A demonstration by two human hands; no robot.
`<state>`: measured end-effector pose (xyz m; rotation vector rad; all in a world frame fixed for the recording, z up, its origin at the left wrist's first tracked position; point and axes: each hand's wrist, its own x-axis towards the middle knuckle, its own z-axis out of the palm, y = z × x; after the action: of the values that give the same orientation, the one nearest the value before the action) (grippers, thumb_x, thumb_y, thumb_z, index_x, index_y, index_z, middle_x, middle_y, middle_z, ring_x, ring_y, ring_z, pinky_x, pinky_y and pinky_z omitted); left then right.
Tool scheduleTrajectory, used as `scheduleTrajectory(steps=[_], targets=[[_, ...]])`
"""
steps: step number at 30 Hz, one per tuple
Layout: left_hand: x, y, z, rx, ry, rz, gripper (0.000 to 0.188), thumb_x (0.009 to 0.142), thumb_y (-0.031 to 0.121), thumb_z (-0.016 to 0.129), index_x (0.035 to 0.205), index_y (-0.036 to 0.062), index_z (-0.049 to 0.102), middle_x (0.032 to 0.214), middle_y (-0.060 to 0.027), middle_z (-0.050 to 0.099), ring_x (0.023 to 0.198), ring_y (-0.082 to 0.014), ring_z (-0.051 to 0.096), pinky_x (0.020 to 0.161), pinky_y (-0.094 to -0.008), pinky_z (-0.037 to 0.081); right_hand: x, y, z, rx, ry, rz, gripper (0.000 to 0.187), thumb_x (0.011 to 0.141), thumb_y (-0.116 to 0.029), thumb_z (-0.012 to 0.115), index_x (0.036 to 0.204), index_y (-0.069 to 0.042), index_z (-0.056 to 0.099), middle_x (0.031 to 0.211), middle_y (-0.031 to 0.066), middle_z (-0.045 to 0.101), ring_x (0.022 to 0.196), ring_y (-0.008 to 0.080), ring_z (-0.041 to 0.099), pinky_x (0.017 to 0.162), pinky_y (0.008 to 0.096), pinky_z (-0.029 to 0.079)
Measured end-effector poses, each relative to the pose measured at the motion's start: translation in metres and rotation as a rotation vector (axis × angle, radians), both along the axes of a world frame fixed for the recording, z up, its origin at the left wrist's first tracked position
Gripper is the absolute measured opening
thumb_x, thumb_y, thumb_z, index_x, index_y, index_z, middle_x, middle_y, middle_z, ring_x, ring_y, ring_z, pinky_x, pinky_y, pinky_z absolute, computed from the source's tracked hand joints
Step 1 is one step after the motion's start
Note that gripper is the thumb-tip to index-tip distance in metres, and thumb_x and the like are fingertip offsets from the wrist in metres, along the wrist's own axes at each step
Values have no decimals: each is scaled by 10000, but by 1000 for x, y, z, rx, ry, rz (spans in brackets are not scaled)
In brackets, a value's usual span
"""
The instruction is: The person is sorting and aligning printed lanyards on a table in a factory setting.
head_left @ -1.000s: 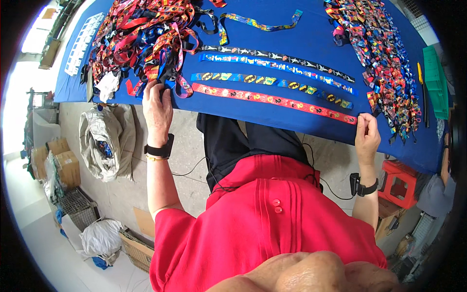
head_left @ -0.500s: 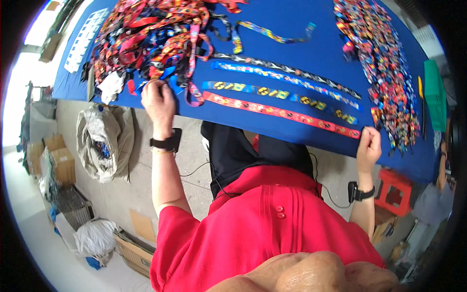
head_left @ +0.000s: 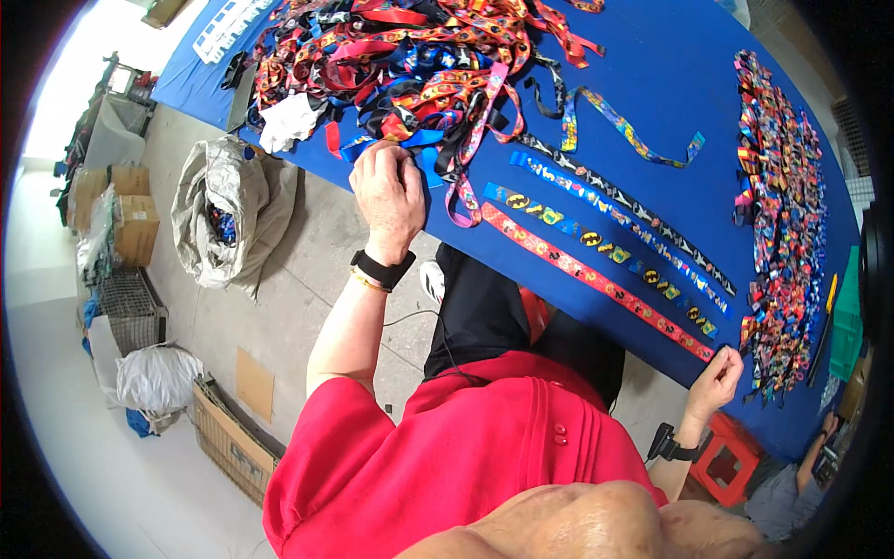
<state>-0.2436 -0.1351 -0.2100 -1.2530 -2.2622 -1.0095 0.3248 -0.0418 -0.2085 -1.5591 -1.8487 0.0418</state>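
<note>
My right hand (head_left: 717,374) pinches the near right end of a red patterned lanyard strap (head_left: 596,279), which lies straight along the table's front edge. Beyond it, roughly parallel, lie a blue-and-yellow strap (head_left: 610,252), a blue strap with white figures (head_left: 633,207) and a black-and-white strap (head_left: 661,230). My left hand (head_left: 388,191) has its fingers curled at the front of a tangled lanyard pile (head_left: 372,56), against a bright blue strap (head_left: 422,140). Its fingertips are hidden, so anything in them cannot be made out.
A dense bundle of lanyards (head_left: 782,233) runs down the table's right side. A loose multicoloured strap (head_left: 643,140) lies farther back on the blue table (head_left: 652,56). A white cloth (head_left: 289,123) sits by the pile. Below stand an open sack (head_left: 265,228) and a red stool (head_left: 722,461).
The view has swung, so the table and straps slant down to the right. My right hand stays at the red strap's end; my left hand stays at the pile, its fingers curled lower.
</note>
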Motion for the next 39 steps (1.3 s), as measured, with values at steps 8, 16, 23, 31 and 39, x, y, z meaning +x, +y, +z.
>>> scheduleTrajectory(steps=[8, 16, 23, 31, 39], targets=[[0, 0, -1, -32, 24, 40, 114, 837, 86, 642, 936, 48, 601, 1060, -133, 630, 1051, -334, 575, 917, -438, 415, 1, -2, -1, 62, -58, 13, 153, 999, -139, 624, 1071, -8, 656, 946, 103, 686, 762, 211, 654, 641, 312, 512], [-5, 2, -7, -54, 99, 82, 109, 849, 122, 639, 920, 50, 598, 952, -140, 593, 951, -347, 553, 850, -460, 419, -9, 0, 3, 141, -15, 110, 129, 994, -102, 619, 1056, 9, 639, 927, 149, 699, 761, 277, 691, 635, 344, 542], [-8, -1, -9, -116, 135, 79, 103, 863, 134, 627, 920, 59, 585, 952, -146, 584, 943, -352, 539, 834, -457, 415, -8, -4, 9, 132, -5, 146, 109, 988, -75, 614, 1048, 13, 638, 934, 153, 703, 781, 293, 707, 656, 355, 562], [-15, -2, -14, -119, 183, 75, 91, 878, 131, 616, 932, 60, 601, 950, -154, 601, 921, -366, 553, 820, -463, 432, -1, -3, 10, 133, -18, 248, 69, 974, -37, 612, 1016, 15, 627, 904, 140, 698, 745, 288, 702, 618, 349, 561], [-20, -4, -16, -160, 178, 90, 123, 895, 179, 611, 940, 65, 610, 960, -148, 610, 946, -358, 556, 849, -457, 426, -2, -1, 8, 173, -21, 244, 86, 954, -26, 636, 1034, 7, 631, 871, 127, 693, 683, 276, 682, 557, 345, 529]])
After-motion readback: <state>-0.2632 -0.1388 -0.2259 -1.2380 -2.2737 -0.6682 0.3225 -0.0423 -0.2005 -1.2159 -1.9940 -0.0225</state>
